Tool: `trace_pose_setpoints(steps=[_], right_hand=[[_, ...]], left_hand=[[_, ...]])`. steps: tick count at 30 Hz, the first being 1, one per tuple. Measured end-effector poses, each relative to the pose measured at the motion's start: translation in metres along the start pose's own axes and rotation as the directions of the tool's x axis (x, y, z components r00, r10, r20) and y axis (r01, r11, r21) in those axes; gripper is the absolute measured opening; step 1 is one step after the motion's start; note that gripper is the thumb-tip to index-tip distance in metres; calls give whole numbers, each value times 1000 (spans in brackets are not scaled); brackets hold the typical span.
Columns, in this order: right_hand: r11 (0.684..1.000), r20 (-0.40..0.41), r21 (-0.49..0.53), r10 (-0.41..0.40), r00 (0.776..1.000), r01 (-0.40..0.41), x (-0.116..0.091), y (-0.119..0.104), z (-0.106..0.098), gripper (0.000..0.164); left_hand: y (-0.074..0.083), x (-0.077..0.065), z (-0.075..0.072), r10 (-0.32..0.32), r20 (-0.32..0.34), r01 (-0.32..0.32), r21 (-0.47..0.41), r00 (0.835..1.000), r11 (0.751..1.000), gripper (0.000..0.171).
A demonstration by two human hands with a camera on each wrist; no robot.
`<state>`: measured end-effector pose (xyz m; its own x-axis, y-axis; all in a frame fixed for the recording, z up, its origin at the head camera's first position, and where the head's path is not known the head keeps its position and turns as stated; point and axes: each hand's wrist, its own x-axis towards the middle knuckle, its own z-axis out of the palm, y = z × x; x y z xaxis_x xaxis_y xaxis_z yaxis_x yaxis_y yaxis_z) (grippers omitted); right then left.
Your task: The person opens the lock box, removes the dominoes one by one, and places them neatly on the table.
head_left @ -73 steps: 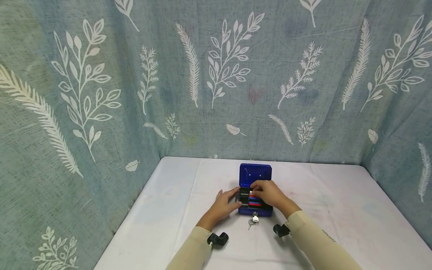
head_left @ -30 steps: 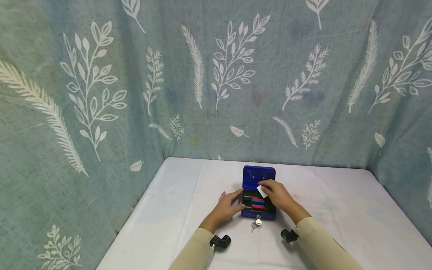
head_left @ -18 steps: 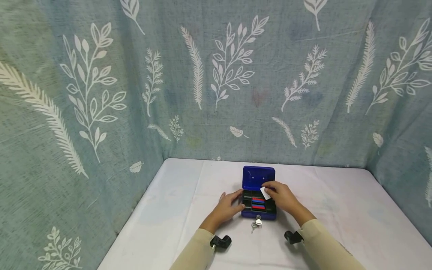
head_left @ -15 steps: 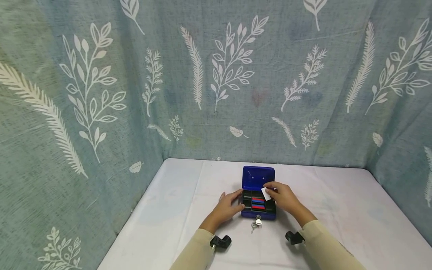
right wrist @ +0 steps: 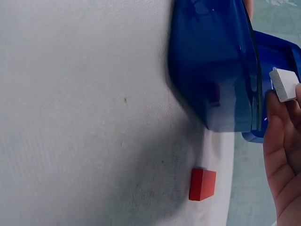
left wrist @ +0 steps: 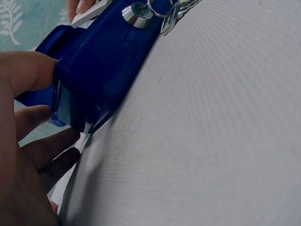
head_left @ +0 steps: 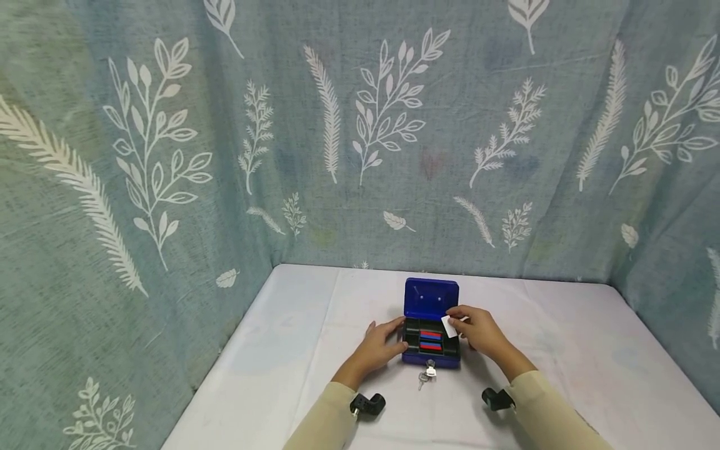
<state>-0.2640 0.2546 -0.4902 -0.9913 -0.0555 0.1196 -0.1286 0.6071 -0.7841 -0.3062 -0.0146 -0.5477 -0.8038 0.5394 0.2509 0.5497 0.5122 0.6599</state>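
A blue cash box (head_left: 413,359) stands with its lid (head_left: 419,295) raised. Inside is a black compartment tray (head_left: 412,326), where red and blue blocks (head_left: 430,335) lie in the middle. My right hand (head_left: 479,330) pinches a white rectangular block (head_left: 449,326) between thumb and fingers, above the tray's right side; the right wrist view shows the white block (right wrist: 284,84) close up. My left hand (head_left: 377,347) rests against the box's left side, thumb at the rim and fingers spread along the wall. Keys (head_left: 424,377) hang from the front lock.
A red block (right wrist: 202,184) lies on the table by the box's right side in the right wrist view. White cloth covers the table (head_left: 337,294). Leaf-patterned curtain (head_left: 349,206) surrounds it at the back and sides.
My right hand has lifted the white block out of the tray and carried it to the right, over the tray's right side. My left hand has stayed at the box.
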Motion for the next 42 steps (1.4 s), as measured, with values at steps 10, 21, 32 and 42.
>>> trace_pose_setpoints(steps=[10, 21, 32, 42], right_hand=[[998, -28, -69, -16, 999, 14, -8, 7, -6, 23], [997, -28, -72, 29, 999, -31, -13, 13, -18, 25], [997, -24, -79, 10, 1000, -12, -23, 22, -33, 24], [992, 0, -78, 96, 995, -95, -29, 27, -38, 27]], left_hand=[[-4, 1, 3, -6, 0, 6, 2, 1000, 1000, 63], [-6, 0, 1, -20, -15, 20, -20, 1000, 1000, 63], [-4, 0, 4, -21, -5, 21, -12, 1000, 1000, 63], [-2, -3, 1, -24, 4, 24, -10, 1000, 1000, 63]])
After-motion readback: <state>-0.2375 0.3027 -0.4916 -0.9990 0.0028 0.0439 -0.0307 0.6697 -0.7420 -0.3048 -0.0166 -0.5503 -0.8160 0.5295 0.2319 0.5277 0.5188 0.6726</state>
